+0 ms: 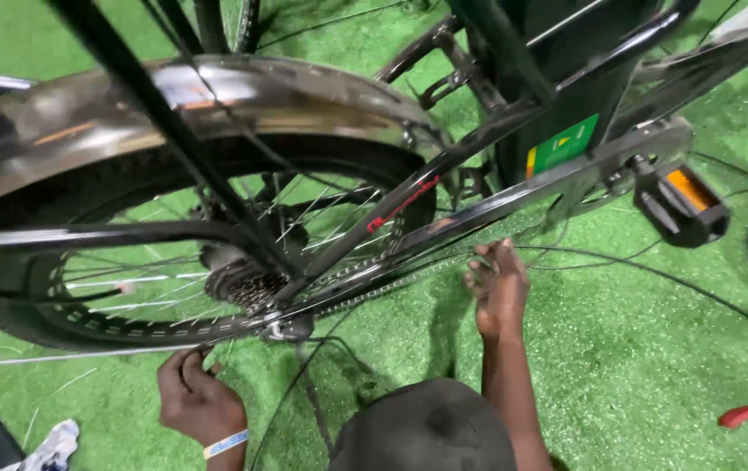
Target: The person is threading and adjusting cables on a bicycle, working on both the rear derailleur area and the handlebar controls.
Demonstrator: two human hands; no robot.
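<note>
Bicycle rear wheel (129, 262) on green turf. Left hand (198, 397) below the wheel, fingers curled at the tyre's lower edge. Right hand (498, 288) right of the wheel, fingertips pinching the chain (391, 288).

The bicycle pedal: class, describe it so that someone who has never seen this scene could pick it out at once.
Start at the bicycle's big rear wheel on the green mat, then follow the chain guard up to the right. At its far end sits the pedal, a black block. Its orange reflector strip sets it apart from the dark metal parts around it.
</note>
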